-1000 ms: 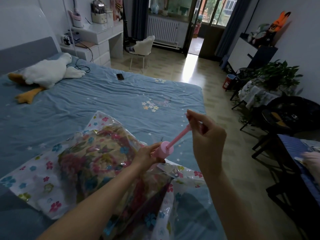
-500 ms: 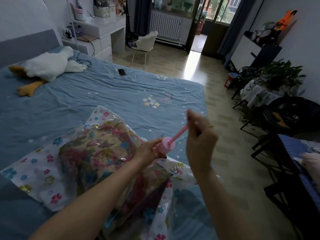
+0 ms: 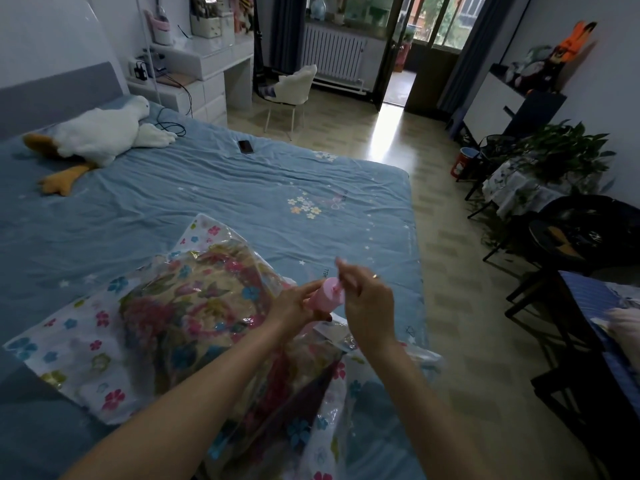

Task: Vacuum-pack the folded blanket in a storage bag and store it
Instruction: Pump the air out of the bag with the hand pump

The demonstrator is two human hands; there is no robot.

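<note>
Left hand (image 3: pixel 294 304) wrapped round small pink plastic hand pump (image 3: pixel 327 295), right hand (image 3: pixel 367 296) pinching its plunger top; flower-printed clear plastic storage bag (image 3: pixel 104 358) with folded floral blanket (image 3: pixel 194 306) lying on blue bed (image 3: pixel 242 188)

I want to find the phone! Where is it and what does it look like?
Look at the big blue bed. Near its far edge, towards the white chair, lies the phone, right of the white toy goose. It is the only small, flat, dark rectangle on the sheet.

Both forearms reach forward, the left hand (image 3: pixel 294 306) curled in a grip, the right hand (image 3: pixel 369 297) pinching.
</note>
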